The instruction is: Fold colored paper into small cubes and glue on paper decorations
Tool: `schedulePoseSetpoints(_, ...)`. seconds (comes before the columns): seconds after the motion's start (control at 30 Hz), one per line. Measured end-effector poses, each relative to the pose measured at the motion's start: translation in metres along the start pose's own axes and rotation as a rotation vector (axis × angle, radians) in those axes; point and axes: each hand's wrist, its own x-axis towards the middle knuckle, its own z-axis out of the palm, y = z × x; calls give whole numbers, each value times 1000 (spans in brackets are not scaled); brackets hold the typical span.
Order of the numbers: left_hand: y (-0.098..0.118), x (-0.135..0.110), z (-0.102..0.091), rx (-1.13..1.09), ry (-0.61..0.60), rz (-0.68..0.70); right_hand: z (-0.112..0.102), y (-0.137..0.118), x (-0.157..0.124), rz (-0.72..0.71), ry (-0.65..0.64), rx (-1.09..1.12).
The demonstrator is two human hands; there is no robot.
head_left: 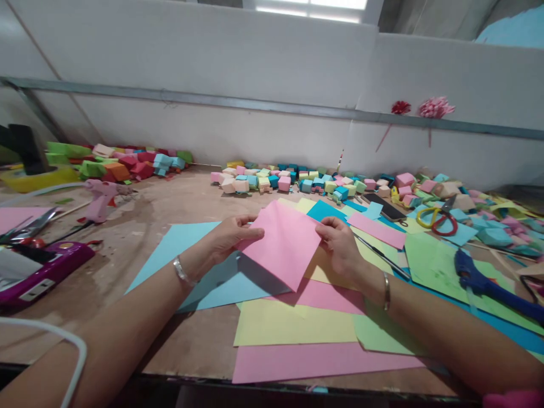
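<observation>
A square sheet of pink paper [283,241] is held up by both hands, one corner pointing down toward me. My left hand [233,235] pinches its left corner, thumb on top. At the right corner my right hand [338,243] grips it between thumb and fingers. Beneath lies a light blue sheet [157,266] on the left. Overlapping yellow paper [293,326], a pink strip [314,362] and green paper [391,331] spread below and to the right. A pen [382,258] rests beside my right wrist.
Small folded-paper cubes [284,183] line the back. Scissors [437,220] and a blue glue gun [488,283] lie at right, near a phone [385,208]. On the left are a pink glue gun [101,201], a purple power strip [51,272] and a white cable [80,351].
</observation>
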Motion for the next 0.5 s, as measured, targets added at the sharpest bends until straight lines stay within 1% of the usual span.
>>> schedulePoseSetpoints(0.07, -2, 5, -4, -12, 103, 48, 0, -2, 1, -20, 7, 13)
schedulePoseSetpoints(0.13, -5, 11, -9, -22, 231, 124, 2, -2, -1, -16, -69, -34)
schedulePoseSetpoints(0.2, -9, 16, -13, -18, 355, 211, 4, -1, -7, 18, -208, -158)
schedulePoseSetpoints(0.27, -9, 19, -16, -5, 448, 284, 8, 0, -17, 62, -363, -294)
schedulePoseSetpoints(0.3, -9, 19, -16, 18, 484, 323, 10, 0, -23, 70, -436, -348)
schedulePoseSetpoints(0.33, -7, 17, -16, 88, 523, 373, 12, 0, -29, 65, -501, -388)
schedulePoseSetpoints(0.37, -5, 15, -15, 219, 565, 436, 15, -1, -35, 55, -559, -417)
schedulePoseSetpoints(0.43, -1, 9, -11, 645, 639, 585, 19, -5, -45, 35, -626, -452)
schedulePoseSetpoints(0.47, 1, 5, -8, 887, 654, 655, 20, -7, -48, 48, -642, -464)
schedulePoseSetpoints(0.5, 2, 2, -5, 1097, 637, 709, 21, -8, -51, 81, -658, -470)
